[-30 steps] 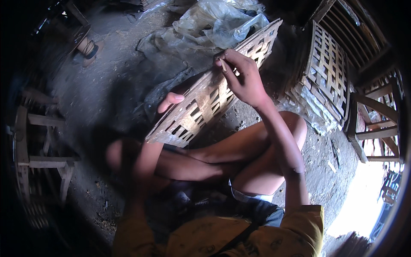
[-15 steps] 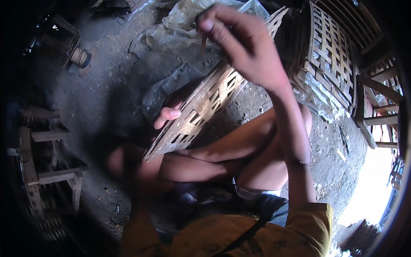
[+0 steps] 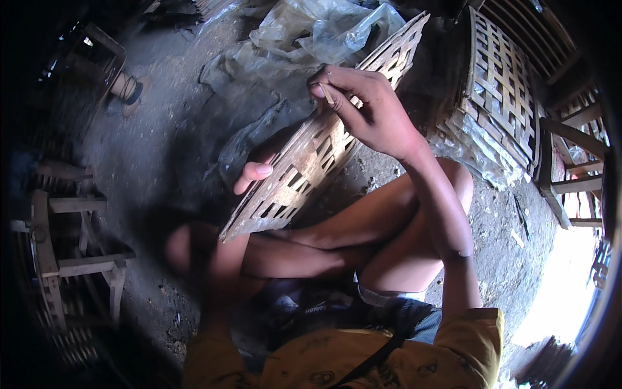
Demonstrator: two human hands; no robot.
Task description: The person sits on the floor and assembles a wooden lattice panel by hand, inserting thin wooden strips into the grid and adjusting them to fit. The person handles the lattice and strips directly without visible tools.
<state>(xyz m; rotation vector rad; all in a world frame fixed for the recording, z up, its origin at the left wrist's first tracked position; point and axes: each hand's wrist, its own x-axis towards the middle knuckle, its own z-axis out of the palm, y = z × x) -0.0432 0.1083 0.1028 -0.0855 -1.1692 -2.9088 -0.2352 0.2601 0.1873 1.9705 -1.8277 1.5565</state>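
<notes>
A long woven bamboo panel (image 3: 299,174), made of flat strips with gaps between them, stands tilted on edge across my legs, running from lower left to upper right. My left hand (image 3: 254,175) grips its far side near the lower end; only some fingers show past the edge, the rest is behind the panel. At the panel's upper edge, my right hand (image 3: 363,107) pinches a thin light strip (image 3: 327,94) between thumb and forefinger. That strip looks like bamboo and touches or lies very near the edge.
Crumpled clear plastic sheeting (image 3: 291,32) lies on the dirt floor ahead. A stack of woven panels (image 3: 502,84) leans at the right, beside a wooden frame (image 3: 573,181). A small wooden stool (image 3: 84,266) stands at left, and a spool of cord (image 3: 123,87) lies farther off.
My right hand has come down and slightly nearer, from above the panel to its upper edge, bringing the strip along. My left hand and the panel have hardly moved.
</notes>
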